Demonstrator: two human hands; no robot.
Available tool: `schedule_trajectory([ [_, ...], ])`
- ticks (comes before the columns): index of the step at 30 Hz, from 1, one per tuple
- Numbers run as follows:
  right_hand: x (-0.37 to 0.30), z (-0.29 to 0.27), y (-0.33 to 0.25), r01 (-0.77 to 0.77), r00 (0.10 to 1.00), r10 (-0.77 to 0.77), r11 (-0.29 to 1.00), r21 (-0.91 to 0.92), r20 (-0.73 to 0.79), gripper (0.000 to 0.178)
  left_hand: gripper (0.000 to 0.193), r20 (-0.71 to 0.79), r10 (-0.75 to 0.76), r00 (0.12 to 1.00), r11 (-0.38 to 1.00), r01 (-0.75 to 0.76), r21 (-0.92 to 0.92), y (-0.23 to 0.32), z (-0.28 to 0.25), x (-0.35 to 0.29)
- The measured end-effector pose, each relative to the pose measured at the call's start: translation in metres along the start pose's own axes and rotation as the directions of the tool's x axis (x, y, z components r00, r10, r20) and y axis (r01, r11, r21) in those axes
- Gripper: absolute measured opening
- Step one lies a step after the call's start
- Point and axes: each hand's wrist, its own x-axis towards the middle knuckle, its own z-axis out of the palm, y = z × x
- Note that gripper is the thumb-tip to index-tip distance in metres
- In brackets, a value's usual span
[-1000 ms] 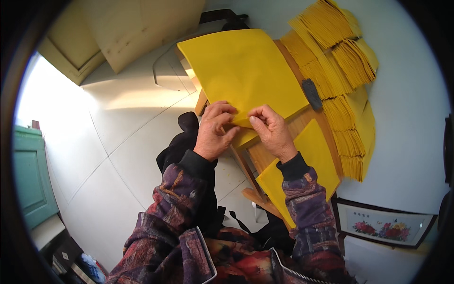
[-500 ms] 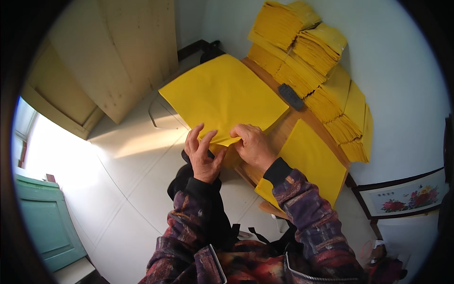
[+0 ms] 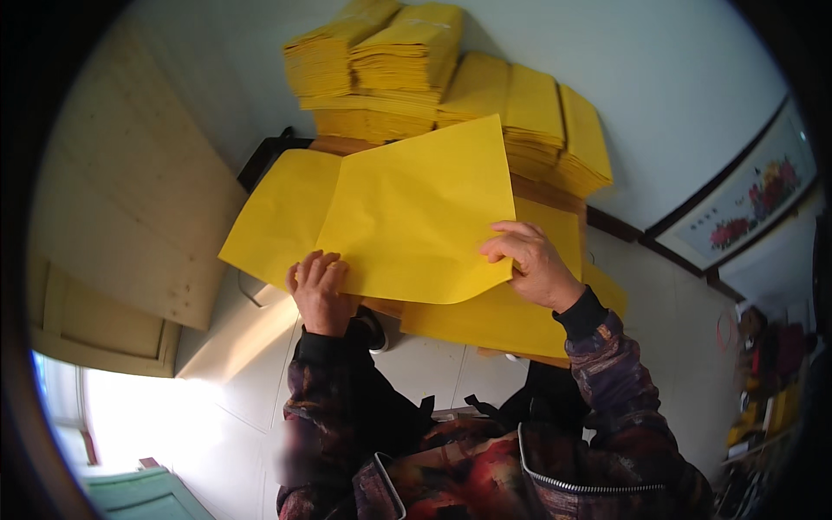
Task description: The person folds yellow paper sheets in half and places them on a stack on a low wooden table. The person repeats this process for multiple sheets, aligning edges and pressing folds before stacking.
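Observation:
A large yellow sheet (image 3: 420, 212), which looks like paper, is held up tilted over the table. My right hand (image 3: 533, 264) pinches its right edge near the lower corner, thumb partly hidden. At the lower left edge, my left hand (image 3: 321, 295) has its fingers curled over the sheet, its thumb out of sight. Another yellow panel (image 3: 282, 199) lies to the left along a crease or edge; I cannot tell whether it is part of the same sheet. Beneath the held sheet, more yellow sheets (image 3: 485, 334) lie at the table's near edge.
Several thick stacks of folded yellow sheets (image 3: 407, 52) stand along the back of the wooden table (image 3: 568, 198) against the wall. A tall wooden board (image 3: 130, 173) leans at left. A framed flower picture (image 3: 737, 208) stands at right, a green cabinet (image 3: 147, 494) at lower left.
My hands have moved apart, from close together at the sheet's near edge to its left and right sides. The sheet is now raised and spread. The view has turned to the right.

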Motion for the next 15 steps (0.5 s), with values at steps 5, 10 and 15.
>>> schedule_trajectory([
  [5, -0.093, -0.009, 0.035, -0.25, 0.967, 0.249, 0.968, -0.004, -0.053, 0.018, 0.018, 0.118, 0.19, 0.975, 0.98, -0.181, -0.079, 0.067, 0.029, -0.013],
  [10, -0.153, 0.003, 0.048, -0.353, 0.922, 0.357, 0.934, 0.053, -0.149, 0.015, 0.022, 0.188, 0.298, 0.936, 0.953, -0.281, -0.11, 0.101, 0.036, -0.03],
  [15, -0.177, 0.012, 0.047, -0.396, 0.886, 0.415, 0.909, 0.129, -0.207, 0.012, 0.022, 0.237, 0.333, 0.913, 0.943, -0.316, -0.109, 0.114, 0.036, -0.037],
])
